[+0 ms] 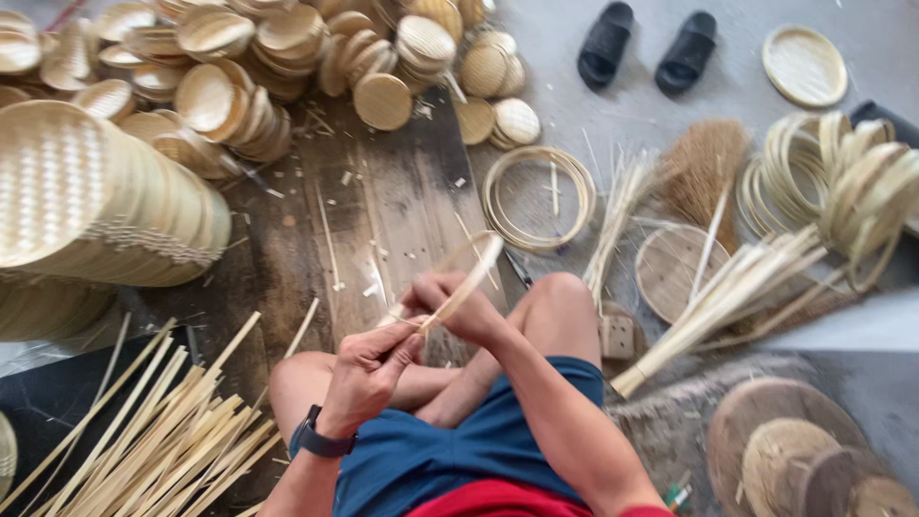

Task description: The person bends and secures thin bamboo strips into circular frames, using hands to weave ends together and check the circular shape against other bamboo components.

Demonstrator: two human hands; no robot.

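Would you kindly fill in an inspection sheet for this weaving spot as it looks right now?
Surface: worn dark wooden board on a grey floor, strewn with splinters.
Job's things: thin pale bamboo strip bent into a loop, pinched by both hands.
Clutter: stacked round woven bamboo trays; heap of small woven discs; bundle of long split bamboo slats; bamboo hoop rings; pile of coiled rims; straw brush.
Grippers: left hand, a dark watch on its wrist, and right hand both closed on the strip.
Cables: nothing seen.
Surroundings: pair of black sandals; round wooden blocks.
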